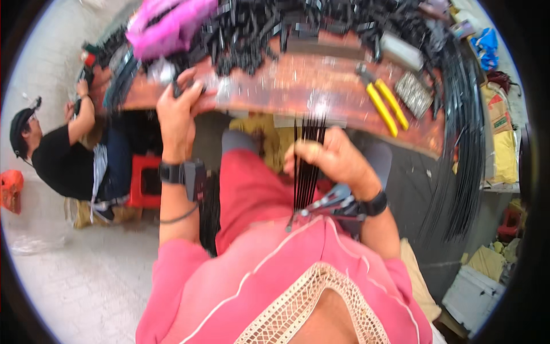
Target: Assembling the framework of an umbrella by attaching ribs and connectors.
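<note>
My right hand (338,157) is closed around a bundle of thin black strands (307,186), fingers curled narrow; bundle stands roughly upright in front of my lap, upper ends at the worktable's (258,92) near edge, around its middle, lower part reaching down toward my shirt. My left hand (179,109) is at the near edge toward the left end, fingers partly bent, with a small dark piece (176,87) at the fingertips; blurry, so can't tell whether I'm gripping it or just touching it. Black strap on each wrist, plus a black device (193,180) on the left one. Grey metallic tool (329,199) just beside my right wrist, type unclear. Along the far edge: big heap of small black parts (246,37), pink plastic bag (169,26) at its left side, toward the far left corner. Pliers (389,106) with yellow handles lie right of the middle, handle ends pointing at the near edge. Silvery block (413,94) next to them, nearer the right end; pale see-through package (401,51) behind that. More long black strands (467,143) hang down over the right end. Off the left end, a co-worker (63,137) in a black top sits by a red stool (146,180), arms reaching to the tabletop.
</note>
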`<state>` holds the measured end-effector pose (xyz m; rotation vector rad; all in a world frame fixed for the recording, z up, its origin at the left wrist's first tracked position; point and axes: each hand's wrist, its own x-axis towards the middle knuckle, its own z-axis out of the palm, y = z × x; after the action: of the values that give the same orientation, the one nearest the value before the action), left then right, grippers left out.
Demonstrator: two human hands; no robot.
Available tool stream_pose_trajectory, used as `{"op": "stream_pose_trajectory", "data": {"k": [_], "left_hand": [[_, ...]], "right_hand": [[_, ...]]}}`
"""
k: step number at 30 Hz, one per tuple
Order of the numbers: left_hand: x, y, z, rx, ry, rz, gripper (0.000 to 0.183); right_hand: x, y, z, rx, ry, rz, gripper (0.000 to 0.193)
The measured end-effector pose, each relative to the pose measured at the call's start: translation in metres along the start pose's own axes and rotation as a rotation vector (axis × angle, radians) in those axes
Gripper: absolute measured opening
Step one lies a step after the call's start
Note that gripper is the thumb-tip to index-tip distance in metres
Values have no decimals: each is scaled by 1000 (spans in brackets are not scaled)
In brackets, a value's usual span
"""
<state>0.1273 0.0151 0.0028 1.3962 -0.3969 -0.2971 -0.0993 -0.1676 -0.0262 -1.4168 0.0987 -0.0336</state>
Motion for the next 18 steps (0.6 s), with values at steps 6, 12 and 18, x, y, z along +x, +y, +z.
{"op": "stream_pose_trajectory", "data": {"k": [6,12,18], "left_hand": [[-28,-33,38,-319,-405,-344,15],[-46,-41,71,-402,-489,-429,39],[-44,-49,73,-539,-447,-511,38]], "right_hand": [[9,11,2,116,-48,82,31],[6,9,5,224,-43,111,31],[10,10,4,263,33,141,28]]}}
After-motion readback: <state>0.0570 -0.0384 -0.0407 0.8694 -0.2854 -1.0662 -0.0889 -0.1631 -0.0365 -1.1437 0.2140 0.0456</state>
